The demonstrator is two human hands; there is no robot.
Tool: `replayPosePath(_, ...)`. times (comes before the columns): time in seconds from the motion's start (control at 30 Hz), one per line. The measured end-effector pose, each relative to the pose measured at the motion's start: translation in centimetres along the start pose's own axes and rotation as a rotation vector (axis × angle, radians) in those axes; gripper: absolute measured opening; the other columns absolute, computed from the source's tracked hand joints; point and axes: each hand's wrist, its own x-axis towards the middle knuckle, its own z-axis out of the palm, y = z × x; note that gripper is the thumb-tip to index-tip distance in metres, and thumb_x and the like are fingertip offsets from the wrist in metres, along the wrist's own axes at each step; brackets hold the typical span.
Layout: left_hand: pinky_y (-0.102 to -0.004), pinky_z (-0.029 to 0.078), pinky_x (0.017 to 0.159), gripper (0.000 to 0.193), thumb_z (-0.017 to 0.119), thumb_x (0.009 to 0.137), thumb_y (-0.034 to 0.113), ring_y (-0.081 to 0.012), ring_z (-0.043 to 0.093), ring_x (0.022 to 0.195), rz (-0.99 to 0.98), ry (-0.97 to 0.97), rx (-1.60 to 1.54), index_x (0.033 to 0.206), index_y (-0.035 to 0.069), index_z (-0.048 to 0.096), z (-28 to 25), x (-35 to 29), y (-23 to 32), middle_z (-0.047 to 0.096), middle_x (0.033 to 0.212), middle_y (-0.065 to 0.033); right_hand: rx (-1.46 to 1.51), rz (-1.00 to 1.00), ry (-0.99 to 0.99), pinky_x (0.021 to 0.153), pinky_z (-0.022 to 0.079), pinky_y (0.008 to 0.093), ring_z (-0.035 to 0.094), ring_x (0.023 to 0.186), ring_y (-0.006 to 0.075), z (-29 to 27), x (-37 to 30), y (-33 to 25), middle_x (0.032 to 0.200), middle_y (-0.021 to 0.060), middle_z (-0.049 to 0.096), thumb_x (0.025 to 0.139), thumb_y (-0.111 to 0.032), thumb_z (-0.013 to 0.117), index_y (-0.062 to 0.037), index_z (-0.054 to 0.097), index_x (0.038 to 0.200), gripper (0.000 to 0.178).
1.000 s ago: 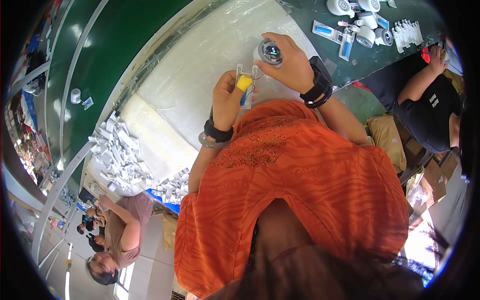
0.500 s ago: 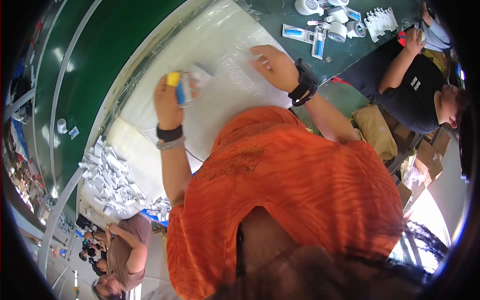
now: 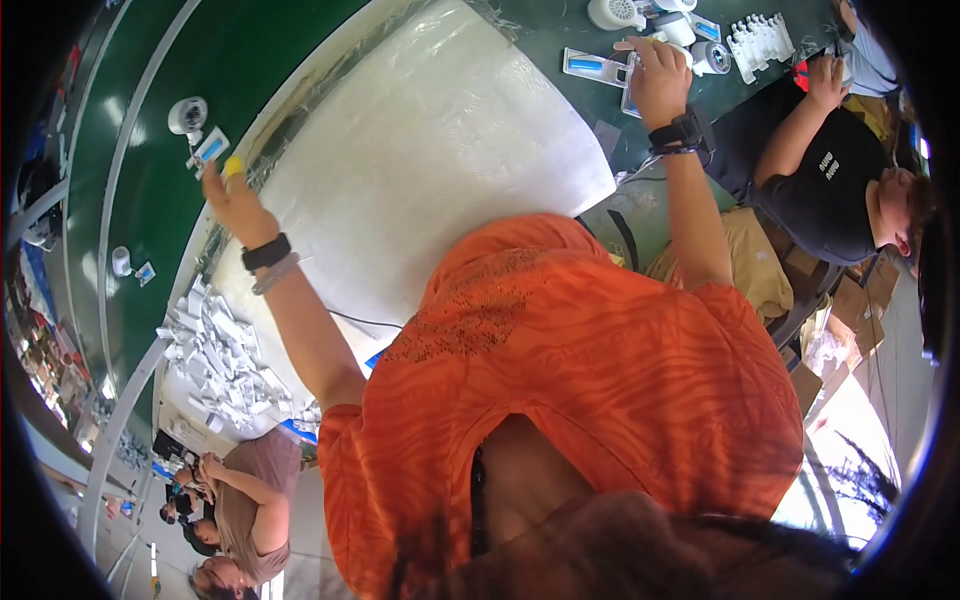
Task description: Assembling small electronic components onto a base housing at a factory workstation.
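At the left, my left hand (image 3: 242,208) reaches over the edge of the green belt, fingers stretched out and apart, a yellow cover on one fingertip. Just beyond its fingertips lies a white holder with a blue cell (image 3: 209,147), beside a white round housing (image 3: 187,116); whether the fingers still touch the holder is hard to see. At the upper right, my right hand (image 3: 661,88) bends its fingers over a group of white parts and closes on a white round housing (image 3: 682,58), mostly hidden by the hand. Another white holder with a blue cell (image 3: 590,65) lies left of it.
A plastic-covered white work mat (image 3: 430,150) lies before me. White plastic pieces (image 3: 220,355) are heaped at its left, and a ribbed white part (image 3: 760,45) lies at the far right. Co-workers sit at the right (image 3: 835,180) and lower left (image 3: 265,490). A smaller housing (image 3: 121,262) rests on the belt.
My left hand has moved left from over the mat to the belt, where a housing and its blue-celled holder now lie. My right hand has moved up and right to the white parts.
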Motion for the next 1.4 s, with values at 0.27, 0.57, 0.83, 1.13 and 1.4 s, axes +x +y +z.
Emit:
replayPosePath(0.27, -0.0247, 0.05, 0.081, 0.023, 0.053, 0.094, 0.004, -0.0121, 0.061, 0.1, -0.281, -0.332, -0.347, 0.115, 0.004, 0.063, 5.8, -8.2, 3.2, 0.063, 0.115, -0.0045, 0.035, -0.227, -0.169, 0.088, 0.044, 0.043, 0.062, 0.091, 0.0254, 2.6, 1.5, 3.9, 0.089, 0.0033, 0.065, 0.079, -0.02, 0.071, -0.016, 0.065, 0.098, 0.02)
replayPosePath(0.57, -0.0304, 0.051, 0.082, 0.024, 0.056, 0.092, 0.003, -0.0189, 0.063, 0.097, -0.12, -0.801, -0.283, 0.115, 0.002, 0.06, 7.8, -13.0, 7.2, 0.063, 0.114, -0.0096, 0.825, -0.026, -0.421, 0.071, 0.05, 0.0295, 0.059, 0.078, 0.0171, -5.6, 2.5, -2.2, 0.09, 0.0072, 0.054, 0.085, 0.003, 0.065, -0.0009, 0.056, 0.101, 0.018)
replayPosePath(0.83, -0.0427, 0.042, 0.1, 0.071, 0.077, 0.071, 0.024, -0.0332, 0.054, 0.115, 0.691, -0.824, 0.181, 0.133, 0.006, 0.049, 10.0, -14.5, 14.1, 0.059, 0.12, -0.0142, 1.142, -0.332, -0.618, 0.066, 0.045, 0.0301, 0.055, 0.072, 0.0204, -12.1, 2.4, -15.0, 0.084, 0.0086, 0.052, 0.084, 0.002, 0.066, -0.0013, 0.057, 0.094, 0.014)
replayPosePath(1.13, -0.0449, 0.049, 0.076, 0.054, 0.074, 0.075, 0.033, -0.0374, 0.062, 0.088, 0.38, -1.172, 0.166, 0.119, 0.008, 0.056, 6.0, -14.5, 12.4, 0.066, 0.094, -0.0153, 1.244, -0.215, -0.847, 0.066, 0.043, 0.0263, 0.055, 0.071, 0.014, -10.2, 1.3, -16.8, 0.083, 0.0055, 0.053, 0.086, 0.001, 0.066, -0.0018, 0.061, 0.091, 0.008)
replayPosePath(1.4, -0.0455, 0.049, 0.068, 0.036, 0.069, 0.079, 0.021, -0.0397, 0.063, 0.081, 0.329, -1.215, 0.336, 0.108, 0.005, 0.056, 4.6, -14.8, 11.4, 0.066, 0.087, -0.0169, 1.289, -0.49, -0.926, 0.064, 0.048, 0.0267, 0.061, 0.07, 0.0137, -9.6, 1.7, -17.8, 0.091, 0.0083, 0.058, 0.088, -0.002, 0.064, -0.0009, 0.062, 0.098, 0.011)
